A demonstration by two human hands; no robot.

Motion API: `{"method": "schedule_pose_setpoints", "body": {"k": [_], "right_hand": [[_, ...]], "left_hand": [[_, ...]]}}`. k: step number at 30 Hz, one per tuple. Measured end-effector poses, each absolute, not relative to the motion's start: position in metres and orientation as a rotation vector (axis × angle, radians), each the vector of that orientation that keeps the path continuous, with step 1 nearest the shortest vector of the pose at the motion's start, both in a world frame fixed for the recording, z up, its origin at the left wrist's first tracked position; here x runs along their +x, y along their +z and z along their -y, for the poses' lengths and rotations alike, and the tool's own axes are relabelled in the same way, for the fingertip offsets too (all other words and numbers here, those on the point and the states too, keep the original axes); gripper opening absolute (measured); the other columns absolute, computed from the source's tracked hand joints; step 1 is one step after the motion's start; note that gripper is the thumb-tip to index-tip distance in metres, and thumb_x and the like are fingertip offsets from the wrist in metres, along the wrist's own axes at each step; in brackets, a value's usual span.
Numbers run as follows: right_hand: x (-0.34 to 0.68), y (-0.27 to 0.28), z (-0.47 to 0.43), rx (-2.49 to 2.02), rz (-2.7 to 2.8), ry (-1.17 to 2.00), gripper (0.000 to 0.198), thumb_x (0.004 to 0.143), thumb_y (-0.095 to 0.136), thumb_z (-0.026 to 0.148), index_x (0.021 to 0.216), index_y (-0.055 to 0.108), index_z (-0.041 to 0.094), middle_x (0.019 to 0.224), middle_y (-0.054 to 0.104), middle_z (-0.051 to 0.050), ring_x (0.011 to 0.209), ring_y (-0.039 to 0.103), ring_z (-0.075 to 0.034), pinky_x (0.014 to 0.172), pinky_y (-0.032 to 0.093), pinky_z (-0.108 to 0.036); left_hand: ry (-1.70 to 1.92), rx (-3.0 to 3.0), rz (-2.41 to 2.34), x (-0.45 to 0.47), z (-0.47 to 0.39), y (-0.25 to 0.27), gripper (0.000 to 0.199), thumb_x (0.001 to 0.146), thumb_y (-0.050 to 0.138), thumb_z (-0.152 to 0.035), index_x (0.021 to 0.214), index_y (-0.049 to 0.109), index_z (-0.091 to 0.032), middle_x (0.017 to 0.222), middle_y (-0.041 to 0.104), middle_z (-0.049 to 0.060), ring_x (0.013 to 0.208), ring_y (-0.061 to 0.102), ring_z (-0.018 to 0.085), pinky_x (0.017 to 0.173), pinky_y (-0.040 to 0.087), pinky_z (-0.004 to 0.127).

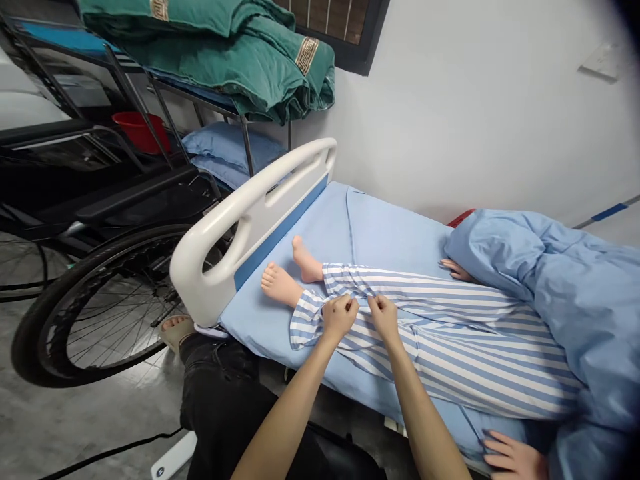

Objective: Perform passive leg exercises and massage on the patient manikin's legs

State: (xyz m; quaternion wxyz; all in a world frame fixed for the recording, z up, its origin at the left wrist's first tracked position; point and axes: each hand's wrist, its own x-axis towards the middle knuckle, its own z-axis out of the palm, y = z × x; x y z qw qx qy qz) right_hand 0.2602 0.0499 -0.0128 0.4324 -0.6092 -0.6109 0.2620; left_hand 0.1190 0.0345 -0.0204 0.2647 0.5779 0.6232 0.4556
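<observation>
My left hand (340,316) is closed at the lower leg of blue-and-white striped pajama trousers (460,340), near the ankle. Just to its right, my right hand (384,316) is also closed at the same trousers, its fingers pinched on the cloth. Fabric bunches between the two hands; how much lies inside the fingers is hidden. The trousers are on a figure, apparently a care manikin, lying on the bed. Its bare feet (281,285) stick out of the cuffs to the left. One manikin hand (515,457) rests at the lower right.
A light blue sheet (395,217) covers the bed, with a white footboard (255,190) at its left end. A blue quilt (590,293) bunches at the right. A wheelchair (115,287) stands beyond the footboard, near a rack with green bedding (235,63) and a red bucket (143,131).
</observation>
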Motion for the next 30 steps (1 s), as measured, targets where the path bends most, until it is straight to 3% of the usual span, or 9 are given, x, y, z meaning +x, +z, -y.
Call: {"method": "schedule_pose_setpoints", "body": {"k": [5, 16, 30], "right_hand": [[0.253, -0.011, -0.048, -1.53, 1.549, 0.632, 0.041, 0.082, 0.054, 0.042, 0.055, 0.031, 0.023, 0.05, 0.029, 0.007, 0.053, 0.029, -0.01, 0.056, 0.026, -0.027], [0.255, -0.012, -0.044, -1.529, 1.493, 0.65, 0.041, 0.084, 0.054, 0.043, 0.057, 0.032, 0.022, 0.051, 0.029, 0.008, 0.053, 0.029, -0.01, 0.056, 0.027, -0.027], [0.323, -0.015, -0.024, -1.599, 1.379, 0.622, 0.044, 0.081, 0.057, 0.046, 0.055, 0.03, 0.023, 0.053, 0.027, 0.006, 0.054, 0.028, -0.01, 0.055, 0.027, -0.027]], "left_hand": [[1.257, 1.345, -1.547, 0.14, -0.032, -0.012, 0.037, 0.084, 0.045, -0.037, 0.056, 0.027, -0.021, 0.051, 0.032, -0.004, 0.053, 0.031, 0.012, 0.059, 0.025, 0.027], [1.196, 1.643, -1.521, 0.146, -0.025, -0.026, 0.034, 0.09, 0.045, -0.033, 0.058, 0.045, -0.022, 0.056, 0.052, 0.002, 0.057, 0.043, 0.015, 0.062, 0.026, 0.031], [1.141, 1.719, -1.588, 0.148, -0.021, -0.019, 0.03, 0.088, 0.045, -0.028, 0.06, 0.039, -0.02, 0.057, 0.049, 0.0, 0.06, 0.042, 0.012, 0.063, 0.026, 0.029]]}}
